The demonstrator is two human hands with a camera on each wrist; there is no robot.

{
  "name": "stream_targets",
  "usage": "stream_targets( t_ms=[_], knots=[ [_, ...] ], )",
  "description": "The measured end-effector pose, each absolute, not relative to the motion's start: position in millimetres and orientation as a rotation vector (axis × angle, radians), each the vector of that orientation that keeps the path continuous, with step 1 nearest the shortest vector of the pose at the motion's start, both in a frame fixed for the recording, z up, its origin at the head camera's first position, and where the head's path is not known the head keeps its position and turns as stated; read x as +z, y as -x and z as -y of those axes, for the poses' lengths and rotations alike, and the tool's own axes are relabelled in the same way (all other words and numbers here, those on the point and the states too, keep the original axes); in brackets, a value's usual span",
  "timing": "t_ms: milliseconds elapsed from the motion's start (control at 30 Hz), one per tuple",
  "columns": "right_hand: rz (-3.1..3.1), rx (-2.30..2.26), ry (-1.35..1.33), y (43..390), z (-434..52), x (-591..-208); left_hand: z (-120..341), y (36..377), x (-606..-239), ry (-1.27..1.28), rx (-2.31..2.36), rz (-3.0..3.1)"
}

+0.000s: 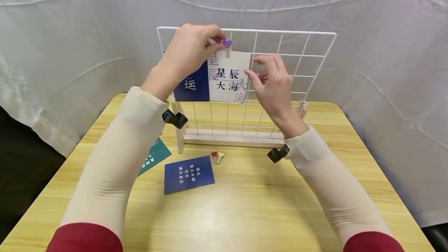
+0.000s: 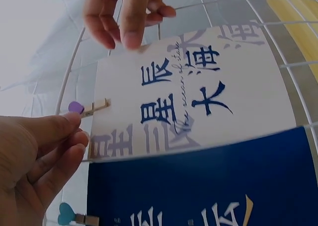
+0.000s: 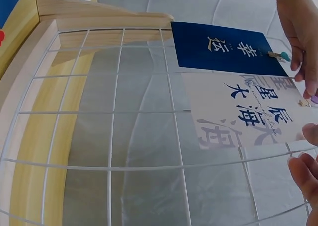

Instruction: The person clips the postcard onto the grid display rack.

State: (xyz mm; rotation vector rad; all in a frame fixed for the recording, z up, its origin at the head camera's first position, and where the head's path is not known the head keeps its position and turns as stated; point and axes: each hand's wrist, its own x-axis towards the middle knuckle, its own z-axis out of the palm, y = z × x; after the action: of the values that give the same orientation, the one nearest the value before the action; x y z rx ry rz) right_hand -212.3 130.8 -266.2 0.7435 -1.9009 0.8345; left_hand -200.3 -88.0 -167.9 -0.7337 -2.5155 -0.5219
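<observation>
In the head view my left hand (image 1: pixel 190 48) is at the top of a white card (image 1: pixel 231 65) with dark characters. Its thumb and fingertips pinch the edge of a small wooden clothespin (image 1: pixel 227 49) with a purple heart, which is clipped over the card's upper edge. Beside the card's right edge, my right hand (image 1: pixel 274 83) hovers with loosely bent fingers and holds nothing. A dark blue card (image 1: pixel 196 88) hangs next to the white one, partly hidden by my left forearm; a clothespin with a teal heart (image 2: pixel 67 213) clips its top in the left wrist view.
Both cards hang on a white wire grid (image 1: pixel 280 53) in a wooden stand (image 1: pixel 234 138). On the wooden table (image 1: pixel 245 213) lie a blue card (image 1: pixel 189 174), a green card (image 1: pixel 155 156) and two clothespins with red and yellow hearts (image 1: pixel 219 156). Pale cloth (image 1: pixel 87 30) hangs behind.
</observation>
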Motion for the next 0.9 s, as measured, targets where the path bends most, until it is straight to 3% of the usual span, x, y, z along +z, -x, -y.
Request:
stream_targets(
  t_ms=[900],
  knots=[
    [2.138, 0.941, -0.807, 176, -183, -294, 128, 165, -220, 0.837, -0.545, 2.554]
  ],
)
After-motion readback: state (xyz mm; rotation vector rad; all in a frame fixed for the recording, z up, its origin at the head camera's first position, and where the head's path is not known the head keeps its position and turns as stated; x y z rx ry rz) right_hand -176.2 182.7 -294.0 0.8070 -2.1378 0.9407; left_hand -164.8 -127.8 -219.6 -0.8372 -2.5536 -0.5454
